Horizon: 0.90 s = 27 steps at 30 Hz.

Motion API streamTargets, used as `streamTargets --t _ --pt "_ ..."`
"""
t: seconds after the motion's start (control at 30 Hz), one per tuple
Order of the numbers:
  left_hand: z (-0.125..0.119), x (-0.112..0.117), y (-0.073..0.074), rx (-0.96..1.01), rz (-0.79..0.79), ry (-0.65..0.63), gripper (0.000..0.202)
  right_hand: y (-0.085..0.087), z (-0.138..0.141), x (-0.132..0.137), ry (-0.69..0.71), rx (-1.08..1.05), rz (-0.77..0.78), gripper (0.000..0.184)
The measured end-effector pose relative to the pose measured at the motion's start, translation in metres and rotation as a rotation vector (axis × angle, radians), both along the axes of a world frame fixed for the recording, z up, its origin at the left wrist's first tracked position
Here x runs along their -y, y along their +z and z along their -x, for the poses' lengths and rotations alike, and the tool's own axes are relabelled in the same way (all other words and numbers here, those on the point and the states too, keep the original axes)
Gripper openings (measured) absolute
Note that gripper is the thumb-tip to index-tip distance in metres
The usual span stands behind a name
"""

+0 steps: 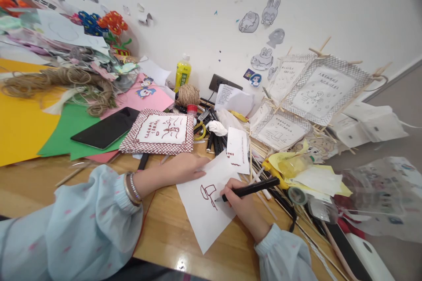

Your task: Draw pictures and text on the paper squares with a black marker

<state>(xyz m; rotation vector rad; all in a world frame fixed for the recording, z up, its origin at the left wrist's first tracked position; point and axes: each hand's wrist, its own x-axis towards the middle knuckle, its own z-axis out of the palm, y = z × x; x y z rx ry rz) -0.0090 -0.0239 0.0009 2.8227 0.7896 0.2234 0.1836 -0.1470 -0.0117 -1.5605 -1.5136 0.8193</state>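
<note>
Paper craft crowds the desk: a dark phone (105, 131) lies on green card (66, 134) at left, beside a check-bordered picture (158, 131). Just below it the left hand (180, 171) lies flat, fingers together and gripping nothing, pressing the upper edge of the white sheet (204, 224) on the wooden table (165, 232). The right hand (240, 205) is closed round a black marker (252, 188), its tip touching the sheet by the red-brown line drawing (208, 193). Firm pressure from the flat hand likely stops the sheet sliding, and short strokes with the wrist resting down should give clean lines.
</note>
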Motion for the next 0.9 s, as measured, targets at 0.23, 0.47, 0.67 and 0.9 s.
streamTargets --t 0.23,0.47,0.67,0.9 --pt "-0.0006 0.0005 0.0001 -0.019 0.003 0.008 0.016 -0.0010 0.0002 -0.0005 0.034 0.000 0.007 0.022" --pt "0.0002 -0.0008 -0.0025 -0.003 -0.009 0.003 0.017 -0.0021 0.0004 0.0011 0.006 -0.023 0.032 0.021" --pt "0.0000 -0.0004 -0.0006 -0.017 -0.011 0.001 0.015 -0.0022 0.0000 0.0007 -0.019 0.001 -0.004 0.021" --pt "-0.0005 0.0002 0.0010 -0.012 -0.011 -0.001 0.015 -0.0014 0.0008 -0.0009 0.009 -0.005 0.016 0.022"
